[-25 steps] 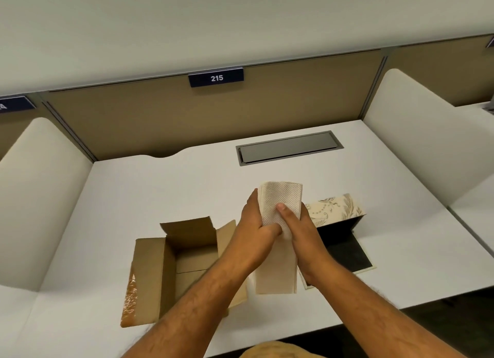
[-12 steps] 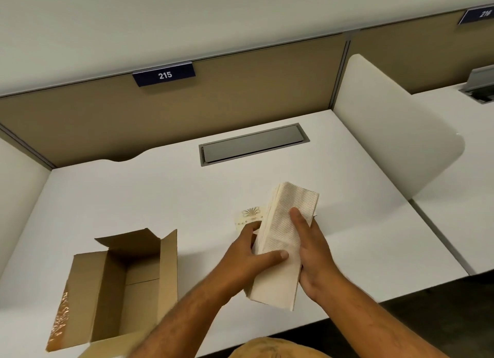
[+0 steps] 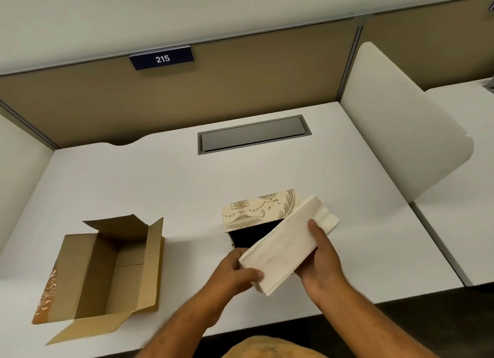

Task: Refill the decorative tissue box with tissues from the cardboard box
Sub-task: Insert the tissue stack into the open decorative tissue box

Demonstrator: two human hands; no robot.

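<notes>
Nearest, at the bottom edge: a tan rounded shape, too cropped to identify. Just beyond, two bare forearms reaching over the white tabletop [image 3: 187, 186]. Left hand [image 3: 235, 273] clamped on the near end of a stack of white tissues [image 3: 287, 244], thumb on top, fingers hidden beneath. Right hand [image 3: 320, 261] gripping the same stack along its right side, thumb pressed on the upper face. Stack held tilted, near end low at left, far end raised toward the right, hovering over the dark open mouth of the decorative tissue box [image 3: 254, 213]. Cream and gold patterned side of that box visible past the tissues. Well apart to the left: the cardboard box [image 3: 107, 269], flaps open, interior showing no tissues. Farther back, a grey recessed cover plate [image 3: 254, 134] set in the tabletop. Beyond, a tan partition [image 3: 240, 82] bearing a dark label [image 3: 162, 58] reading 215, white side dividers at either edge.
</notes>
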